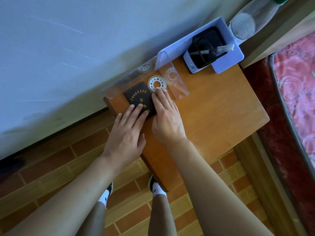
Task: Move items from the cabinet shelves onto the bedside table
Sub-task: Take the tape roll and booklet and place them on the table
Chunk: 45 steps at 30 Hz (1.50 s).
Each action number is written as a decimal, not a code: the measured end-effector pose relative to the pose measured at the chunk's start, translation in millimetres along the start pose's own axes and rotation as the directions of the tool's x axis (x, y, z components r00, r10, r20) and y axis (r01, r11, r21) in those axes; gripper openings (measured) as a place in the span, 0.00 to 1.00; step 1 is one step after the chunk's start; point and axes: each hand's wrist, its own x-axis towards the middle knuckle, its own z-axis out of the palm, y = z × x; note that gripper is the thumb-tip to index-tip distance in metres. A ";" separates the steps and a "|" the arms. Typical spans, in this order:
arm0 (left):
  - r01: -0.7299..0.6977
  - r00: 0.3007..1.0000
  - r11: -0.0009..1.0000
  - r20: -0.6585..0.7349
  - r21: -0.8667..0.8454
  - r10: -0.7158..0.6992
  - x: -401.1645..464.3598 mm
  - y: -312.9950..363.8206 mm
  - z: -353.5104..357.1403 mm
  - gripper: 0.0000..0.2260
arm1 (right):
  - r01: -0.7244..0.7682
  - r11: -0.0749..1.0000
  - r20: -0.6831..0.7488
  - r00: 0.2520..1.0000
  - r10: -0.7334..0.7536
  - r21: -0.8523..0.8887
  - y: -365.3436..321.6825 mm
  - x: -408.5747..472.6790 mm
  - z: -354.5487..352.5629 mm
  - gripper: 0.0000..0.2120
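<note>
Both hands flat, fingers spread, gripping nothing: my left hand [127, 133] pins the booklet [139, 99], right hand [167, 120] fingertips nudge the tape roll [156, 84]. Looks like squaring them up on the bedside table [213, 108].

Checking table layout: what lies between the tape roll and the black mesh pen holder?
In the head view, a clear acrylic panel stands between tape roll and mesh pen holder.

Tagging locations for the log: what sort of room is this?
Probably a bedroom or dorm room. A small wooden bedside table stands against the wall next to a bed with a red floral mattress, and it carries desk items such as a mesh pen holder.
</note>
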 end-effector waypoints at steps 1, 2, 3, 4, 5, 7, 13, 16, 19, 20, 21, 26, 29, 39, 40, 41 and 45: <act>-0.003 1.000 1.000 -0.007 -0.008 0.003 0.4 -2.5 -1.3 0.29 | 0.006 1.000 -0.003 1.000 -0.006 -0.001 0.1 1.4 -0.1 0.29; -0.007 1.000 1.000 -0.015 -0.013 0.006 1.0 -4.8 -2.7 0.28 | 0.010 1.000 -0.008 1.000 -0.010 0.000 0.0 2.7 -0.5 0.29; -0.011 1.000 1.000 -0.020 -0.016 0.011 1.7 -6.9 -4.1 0.28 | 0.012 1.000 -0.008 1.000 -0.012 0.001 -0.1 3.7 -0.7 0.28; -0.017 1.000 1.000 -0.023 -0.016 0.017 2.5 -8.4 -5.1 0.27 | 0.011 1.000 -0.004 1.000 -0.011 0.000 -0.1 4.7 -0.8 0.28; -0.023 0.999 1.000 -0.024 -0.012 0.022 3.0 -9.5 -5.7 0.27 | 0.011 1.000 0.001 1.000 -0.011 -0.001 -0.5 5.6 -1.5 0.28; -0.032 0.999 0.999 -0.021 0.000 0.032 3.4 -10.9 -6.3 0.27 | 0.012 1.000 -0.001 1.000 -0.012 -0.003 -2.3 6.5 -3.2 0.29; -0.033 0.999 0.999 -0.005 0.032 0.033 2.6 -10.9 -6.3 0.28 | 0.012 1.000 0.028 1.000 -0.011 -0.009 -4.2 7.7 -6.4 0.29; -0.029 1.000 0.999 0.002 0.042 0.029 1.7 -10.2 -5.3 0.29 | 0.011 1.000 0.035 0.999 -0.011 -0.011 -3.6 7.8 -6.7 0.31; -0.026 1.000 0.999 0.001 0.039 0.026 1.0 -9.7 -5.1 0.30 | 0.006 1.000 0.028 1.000 -0.005 -0.004 -3.9 4.9 -6.1 0.31; -0.023 1.000 0.999 0.003 0.036 0.023 0.9 -9.5 -5.2 0.30 | 0.003 1.000 0.022 1.000 -0.003 -0.001 -4.0 2.7 -5.4 0.32; -0.022 1.000 0.999 0.005 0.035 0.022 0.9 -9.3 -5.4 0.30 | 0.002 1.000 0.018 1.000 -0.002 -0.001 -4.1 0.0 -4.9 0.32; -0.025 1.000 0.999 0.010 0.038 0.025 1.2 -7.9 -6.9 0.30 | -0.007 1.000 0.034 0.999 0.007 0.005 -3.4 -17.1 -2.3 0.33; -0.025 1.000 0.999 0.011 0.043 0.024 2.4 -6.8 -7.0 0.29 | -0.011 1.000 0.046 0.999 0.010 0.017 -3.8 -25.2 -1.6 0.34; -0.007 1.000 0.998 0.017 0.060 0.006 4.1 -5.4 -5.9 0.29 | -0.012 1.000 0.075 0.997 0.011 0.018 -2.6 -29.6 -3.8 0.35; -0.004 1.000 0.998 0.017 0.058 0.003 4.5 -5.0 -6.0 0.29 | -0.013 1.000 0.076 0.997 0.012 0.017 -2.9 -28.6 -4.3 0.35; -0.002 1.000 0.998 0.018 0.058 0.001 4.8 -4.6 -6.1 0.29 | -0.014 1.000 0.080 0.997 0.013 0.014 -3.1 -27.9 -4.8 0.35; 0.005 1.000 0.999 0.024 0.053 -0.006 5.3 -4.0 -6.1 0.29 | -0.019 1.000 0.097 0.995 0.018 0.011 -4.4 -27.7 -7.3 0.36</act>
